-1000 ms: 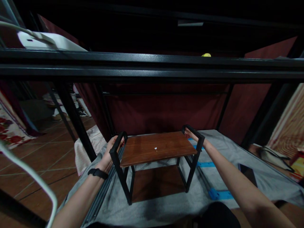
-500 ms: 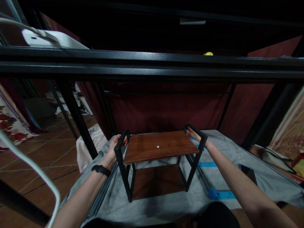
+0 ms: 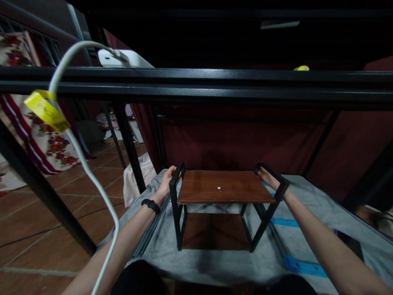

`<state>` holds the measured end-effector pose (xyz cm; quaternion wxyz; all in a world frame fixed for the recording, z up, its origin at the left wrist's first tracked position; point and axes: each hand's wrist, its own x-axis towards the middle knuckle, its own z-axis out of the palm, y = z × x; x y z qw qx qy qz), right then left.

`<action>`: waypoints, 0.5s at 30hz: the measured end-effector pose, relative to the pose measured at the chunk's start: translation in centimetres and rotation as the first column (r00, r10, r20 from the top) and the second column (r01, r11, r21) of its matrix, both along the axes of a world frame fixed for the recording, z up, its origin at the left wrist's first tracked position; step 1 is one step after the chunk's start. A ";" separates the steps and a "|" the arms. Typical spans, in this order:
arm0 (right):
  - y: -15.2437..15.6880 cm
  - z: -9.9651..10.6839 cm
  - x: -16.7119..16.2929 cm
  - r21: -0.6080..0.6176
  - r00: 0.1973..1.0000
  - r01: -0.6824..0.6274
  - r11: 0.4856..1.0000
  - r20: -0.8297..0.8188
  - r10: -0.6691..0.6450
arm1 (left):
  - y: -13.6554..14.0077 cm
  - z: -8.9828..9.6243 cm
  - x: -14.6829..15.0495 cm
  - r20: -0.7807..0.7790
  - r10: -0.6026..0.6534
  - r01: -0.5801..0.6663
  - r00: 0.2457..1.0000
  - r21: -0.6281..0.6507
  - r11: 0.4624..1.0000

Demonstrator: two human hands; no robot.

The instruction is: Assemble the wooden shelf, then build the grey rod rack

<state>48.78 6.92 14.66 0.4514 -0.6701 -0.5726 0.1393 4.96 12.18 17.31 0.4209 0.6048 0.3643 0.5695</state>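
Note:
A small two-tier shelf stands upright on grey bedding, with a brown wooden top board [image 3: 225, 186], a lower board [image 3: 215, 231] and black side frames. My left hand [image 3: 167, 181], a black band on its wrist, grips the far upper part of the left side frame [image 3: 175, 192]. My right hand [image 3: 267, 178] is closed on the far upper part of the right side frame [image 3: 281, 190]. Both sets of fingertips are partly hidden by the frames. A small white mark shows on the top board.
A black metal beam [image 3: 202, 84] crosses above the shelf, with a white charger-like box [image 3: 125, 58] behind it. A white cable [image 3: 92, 176] with a yellow tag hangs at left. Blue slatted pieces [image 3: 303, 265], a dark phone-like object [image 3: 350, 243] and grey tubes [image 3: 153, 229] lie on the bedding [image 3: 239, 268].
My view has turned left, so everything sits farther right, and the cable's yellow tag now shows. The shelf looks turned slightly, its front edge more level. Both hands keep their grip.

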 end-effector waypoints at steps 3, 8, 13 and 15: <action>-0.4 0.0 -0.1 0.008 1.000 -0.017 1.000 0.023 0.017 | 0.8 -0.9 -0.2 0.023 -0.045 0.044 0.999 0.031 0.999; -1.4 0.1 -0.6 0.037 1.000 -0.013 0.999 0.019 0.013 | 2.5 -2.4 -0.6 0.145 -0.104 0.120 0.984 -0.111 0.986; -2.0 0.5 -1.3 0.097 1.000 -0.016 0.995 -0.014 0.018 | 2.8 -2.5 -0.4 0.172 -0.094 0.122 0.981 -0.160 0.980; -2.0 0.5 -1.4 0.094 0.999 -0.018 0.995 -0.034 0.021 | 2.6 -2.2 -0.3 0.170 -0.081 0.105 0.982 -0.139 0.985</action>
